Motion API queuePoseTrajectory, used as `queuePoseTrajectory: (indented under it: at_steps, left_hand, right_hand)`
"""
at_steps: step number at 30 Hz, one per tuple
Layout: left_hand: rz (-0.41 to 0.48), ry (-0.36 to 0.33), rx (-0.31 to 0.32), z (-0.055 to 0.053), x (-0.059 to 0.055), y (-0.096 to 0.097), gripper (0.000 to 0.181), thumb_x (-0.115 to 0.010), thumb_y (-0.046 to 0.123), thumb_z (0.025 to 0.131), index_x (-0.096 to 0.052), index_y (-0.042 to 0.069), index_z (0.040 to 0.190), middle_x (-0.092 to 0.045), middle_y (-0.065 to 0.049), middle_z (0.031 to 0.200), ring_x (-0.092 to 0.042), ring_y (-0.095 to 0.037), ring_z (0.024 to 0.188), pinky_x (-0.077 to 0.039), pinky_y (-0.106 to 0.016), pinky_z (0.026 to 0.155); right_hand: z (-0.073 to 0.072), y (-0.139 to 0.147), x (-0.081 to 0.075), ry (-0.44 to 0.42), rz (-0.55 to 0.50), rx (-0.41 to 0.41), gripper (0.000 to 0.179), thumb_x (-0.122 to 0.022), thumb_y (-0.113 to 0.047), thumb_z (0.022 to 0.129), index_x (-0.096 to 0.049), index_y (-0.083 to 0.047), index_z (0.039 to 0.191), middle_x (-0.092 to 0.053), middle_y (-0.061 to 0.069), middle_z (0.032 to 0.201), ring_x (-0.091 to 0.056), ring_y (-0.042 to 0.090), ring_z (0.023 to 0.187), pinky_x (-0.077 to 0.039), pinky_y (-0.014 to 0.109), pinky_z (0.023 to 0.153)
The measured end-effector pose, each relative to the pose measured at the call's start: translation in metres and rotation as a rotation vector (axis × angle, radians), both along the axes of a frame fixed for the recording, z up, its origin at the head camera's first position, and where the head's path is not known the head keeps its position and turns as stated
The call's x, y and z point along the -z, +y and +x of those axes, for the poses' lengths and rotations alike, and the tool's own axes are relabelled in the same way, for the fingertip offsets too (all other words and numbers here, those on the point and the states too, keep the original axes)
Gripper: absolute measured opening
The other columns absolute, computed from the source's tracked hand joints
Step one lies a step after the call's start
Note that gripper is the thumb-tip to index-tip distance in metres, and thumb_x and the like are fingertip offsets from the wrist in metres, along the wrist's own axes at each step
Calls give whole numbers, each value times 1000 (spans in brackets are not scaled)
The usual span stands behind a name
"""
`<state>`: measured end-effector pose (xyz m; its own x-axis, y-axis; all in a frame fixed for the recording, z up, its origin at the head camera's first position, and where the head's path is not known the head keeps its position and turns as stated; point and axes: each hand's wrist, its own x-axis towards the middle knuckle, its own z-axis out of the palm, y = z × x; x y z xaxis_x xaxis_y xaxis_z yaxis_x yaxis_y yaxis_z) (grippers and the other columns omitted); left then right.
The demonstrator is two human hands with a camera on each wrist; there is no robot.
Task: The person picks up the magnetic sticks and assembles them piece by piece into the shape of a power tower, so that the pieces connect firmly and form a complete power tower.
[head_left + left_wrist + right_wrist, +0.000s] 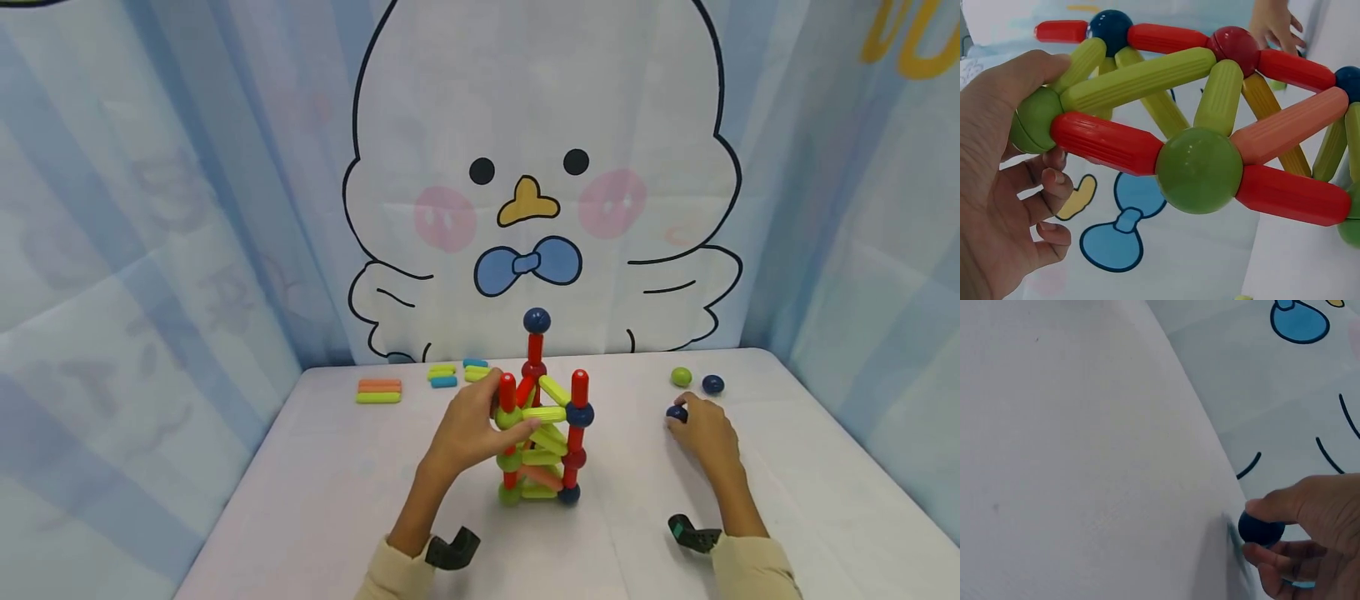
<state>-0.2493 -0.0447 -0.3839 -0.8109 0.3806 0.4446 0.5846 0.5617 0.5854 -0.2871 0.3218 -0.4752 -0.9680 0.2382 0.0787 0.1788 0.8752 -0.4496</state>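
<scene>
A tower of magnetic rods and balls (574, 435) stands upright on the table, with red uprights and yellow-green and orange cross rods. One red upright, topped by a dark blue ball (537, 321), rises above the others. My left hand (467, 427) holds the tower at its upper left corner, around a green ball (1036, 120), the thumb lying along a yellow-green rod. To the right, my right hand (705, 429) pinches a loose dark blue ball (1261, 529) between thumb and fingers, low over the table.
Beyond the right hand lie a green ball (681, 377) and another dark blue ball (713, 384). Orange and yellow-green rods (379, 392) lie at the back left, with several yellow-green and blue rods (443, 382) beside them. A printed curtain (637, 317) hangs behind the table (315, 500).
</scene>
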Motion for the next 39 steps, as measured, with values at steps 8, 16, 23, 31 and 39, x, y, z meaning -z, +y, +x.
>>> queuePoseTrajectory:
  at_steps: [8,16,23,31,39]
  left_hand:
    - [-92,68,-9,3,-3,-2,43,-72,52,82,-51,16,95,-50,6,70,-49,-8,63,-46,-18,53]
    - [17,-87,165,-7,-1,-16,47,-77,45,80,-53,15,107,-60,5,87,-56,-10,83,-53,-22,67]
    - [132,-187,355,-22,7,-32,35,-73,34,87,-60,13,111,-65,-2,98,-59,-13,88,-53,-28,75]
    - [360,-328,449,-34,20,-34,64,-68,52,84,-53,6,126,-63,-17,113,-59,-20,101,-53,-29,86]
    - [430,-434,405,-44,37,-27,94,-61,74,70,-46,10,138,-53,-15,137,-50,-29,126,-50,-42,100]
  right_hand:
    - [2,-17,-20,186,-322,-146,46,-64,-27,94,-53,-1,130,-55,31,119,-63,41,102,-58,38,76]
    - [14,-56,-72,359,-471,-300,50,-60,-35,97,-51,-7,137,-53,20,131,-59,20,109,-52,14,79]
    - [33,-81,-105,507,-636,-472,43,-65,-15,94,-51,-1,132,-57,10,126,-57,-9,105,-47,8,88]
    - [50,-103,-133,586,-619,-648,40,-66,-2,90,-58,-2,130,-61,-12,113,-62,3,99,-51,13,88]
    - [56,-118,-141,596,-504,-728,44,-71,1,86,-61,-8,128,-64,2,101,-57,8,88,-54,16,78]
